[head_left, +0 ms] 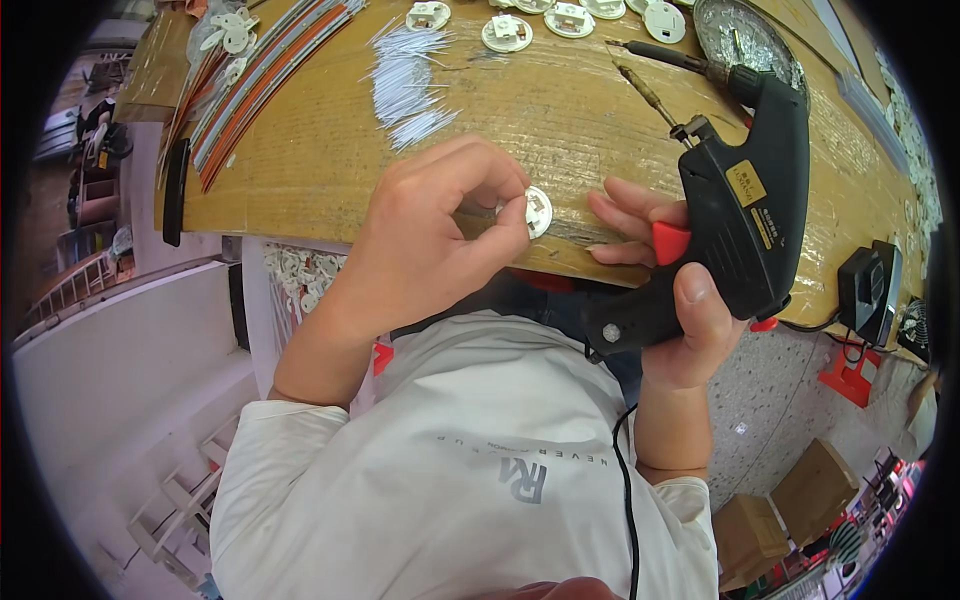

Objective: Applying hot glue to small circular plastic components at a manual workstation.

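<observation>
At the table's front edge lies a small round white plastic disc point(540, 213). My left hand point(440, 220) pinches the disc's left side between thumb and forefinger; whether a smaller part is also in that pinch is hidden. A black soldering gun point(770, 180) with a red trigger point(670, 242) fills my right hand point(698, 325). The thumb wraps its grip, one finger rests by the trigger, and other fingers stretch toward the disc. The gun's thin brown tip point(645, 95) points up and to the left, apart from the disc.
Beyond my left hand lies a pile of short white wires point(410, 85). Long grey and orange wires point(262, 85) run along the left. Several white discs point(507, 33) line the far side. At the far right is a round metal tray point(735, 40) beside a black-handled iron point(665, 55).
</observation>
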Motion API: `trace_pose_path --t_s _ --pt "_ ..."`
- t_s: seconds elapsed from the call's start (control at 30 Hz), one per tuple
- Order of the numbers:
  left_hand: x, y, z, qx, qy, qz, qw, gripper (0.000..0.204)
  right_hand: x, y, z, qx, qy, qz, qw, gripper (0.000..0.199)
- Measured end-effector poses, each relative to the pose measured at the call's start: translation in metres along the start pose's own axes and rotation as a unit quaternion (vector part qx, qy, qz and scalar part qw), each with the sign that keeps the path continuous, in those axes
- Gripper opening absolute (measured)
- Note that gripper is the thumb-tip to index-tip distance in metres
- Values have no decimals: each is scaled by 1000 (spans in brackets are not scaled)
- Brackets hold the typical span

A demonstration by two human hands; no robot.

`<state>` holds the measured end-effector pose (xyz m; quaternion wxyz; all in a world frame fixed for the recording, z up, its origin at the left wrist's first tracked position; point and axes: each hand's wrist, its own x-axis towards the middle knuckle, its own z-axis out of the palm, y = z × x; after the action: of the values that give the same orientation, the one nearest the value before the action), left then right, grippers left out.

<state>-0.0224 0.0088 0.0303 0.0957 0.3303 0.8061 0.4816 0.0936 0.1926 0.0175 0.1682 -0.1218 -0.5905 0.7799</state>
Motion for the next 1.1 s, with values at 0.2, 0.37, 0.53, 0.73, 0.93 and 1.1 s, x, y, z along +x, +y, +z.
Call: trace_pose_path --t_s 0.2,0.37,0.53,0.73,0.93,1.1 --pt "5 5 0 21 -14 -29 999 5 -2 1 1 6 -5 -4 1000 71" --pt "5 8 0 25 -15 -35 999 6 -3 0 -1 3 -16 6 1000 72" --pt "5 9 0 25 -14 -51 998 5 -3 0 0 10 -12 14 1000 72" --pt "8 7 -1 18 -23 -40 999 5 -4 1 0 14 -10 16 1000 73" --pt "10 5 -3 4 -36 -41 998 5 -3 0 0 11 -14 14 1000 73" --pt "12 4 -5 12 -45 -40 998 6 -3 0 0 12 -16 13 1000 73"
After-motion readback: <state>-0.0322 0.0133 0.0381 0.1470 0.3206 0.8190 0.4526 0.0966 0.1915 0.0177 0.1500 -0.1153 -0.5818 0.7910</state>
